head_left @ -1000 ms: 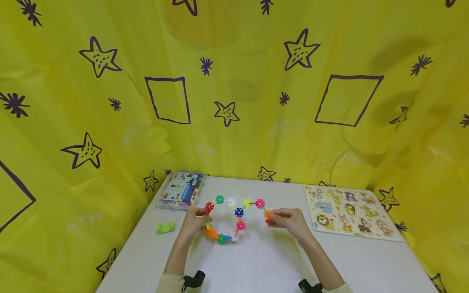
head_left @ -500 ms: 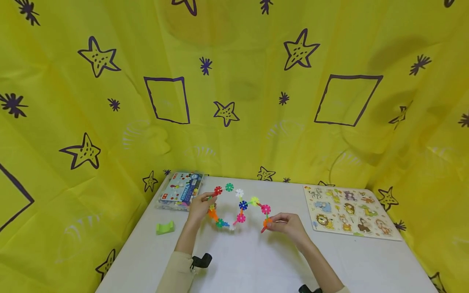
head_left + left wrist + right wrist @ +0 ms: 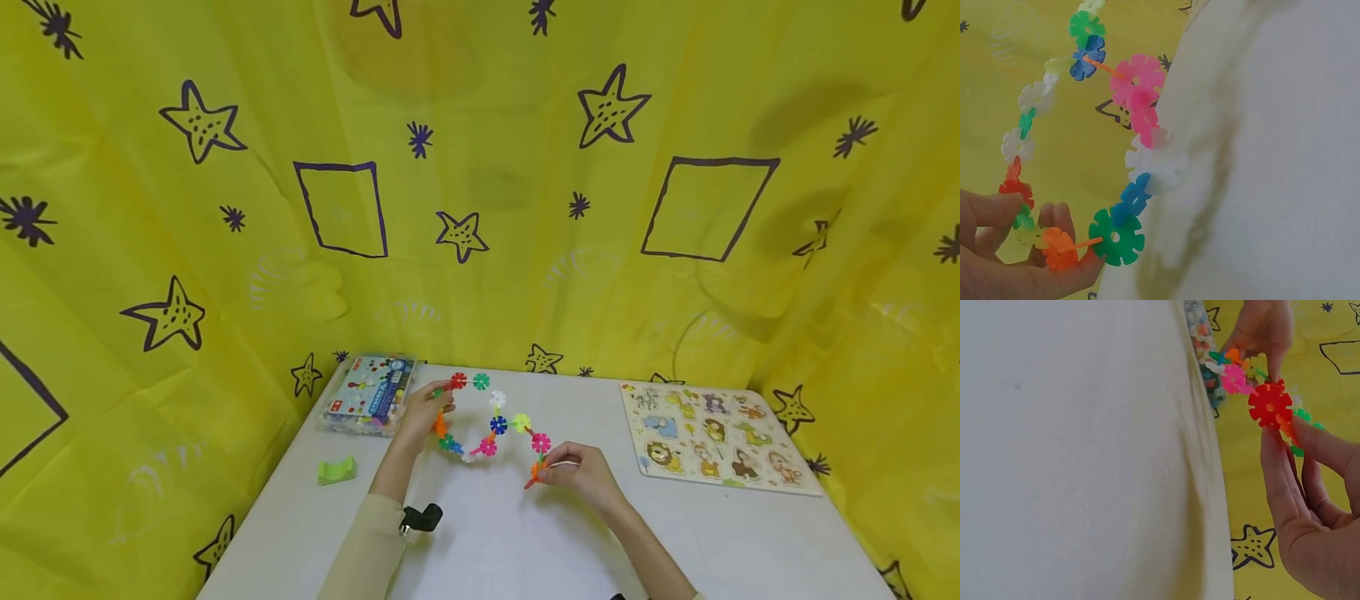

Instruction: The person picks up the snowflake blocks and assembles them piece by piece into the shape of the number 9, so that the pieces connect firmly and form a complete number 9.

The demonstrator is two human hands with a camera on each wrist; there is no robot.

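Observation:
A chain of colourful plastic snowflake discs (image 3: 498,426), slotted edge to edge, is held up above the table between both hands. Its left part forms a loop; a shorter tail runs from the blue disc to the right. My left hand (image 3: 422,414) pinches the loop's left side, near a red disc (image 3: 1016,190) and a green one. Thumb and fingers of my right hand (image 3: 588,477) pinch the tail's end at an orange disc (image 3: 537,472). A red end disc (image 3: 1270,405) sticks out past those fingertips in the right wrist view.
On the white table (image 3: 480,542), a clear box (image 3: 367,396) of small parts with a printed label stands at the back left. A light green block (image 3: 337,471) lies before it. An animal puzzle board (image 3: 716,437) lies at right. Yellow patterned curtain (image 3: 480,308) surrounds the table.
My left hand has risen and moved right and away, lifting and tilting the loop. My right hand has come slightly lower and nearer with the tail's end. Both grips stay on the chain.

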